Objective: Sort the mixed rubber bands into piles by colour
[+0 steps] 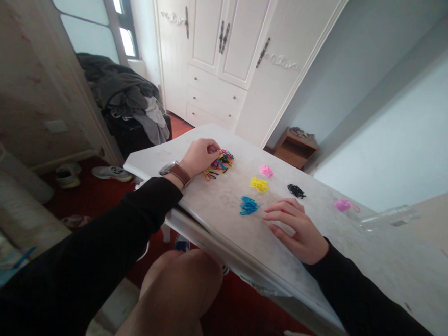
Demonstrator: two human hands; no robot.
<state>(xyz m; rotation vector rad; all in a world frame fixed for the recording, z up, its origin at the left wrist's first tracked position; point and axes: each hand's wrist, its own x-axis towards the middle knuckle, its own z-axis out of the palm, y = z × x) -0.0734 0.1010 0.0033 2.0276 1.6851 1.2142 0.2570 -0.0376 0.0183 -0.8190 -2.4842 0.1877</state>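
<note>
My left hand (200, 155), with a watch (175, 172) on its wrist, is at the near-left edge of a mixed pile of small coloured rubber bands (224, 160). Its fingers are curled together in a pinch; what lies between them is hidden. My right hand (294, 226) is open over the table, its fingers loosely spread beside a blue pile of bands (249, 205). A spot of red shows between those fingers, mostly covered by them. Beyond lie a yellow pile (259, 185), a pink pile (266, 170) and a black pile (296, 191).
The white table (220, 224) stretches away to the right. On it are a pink object with a loop (343, 205) and a clear bottle lying on its side (389, 218). A white wardrobe (216, 60) and a small wooden cabinet (296, 147) stand beyond.
</note>
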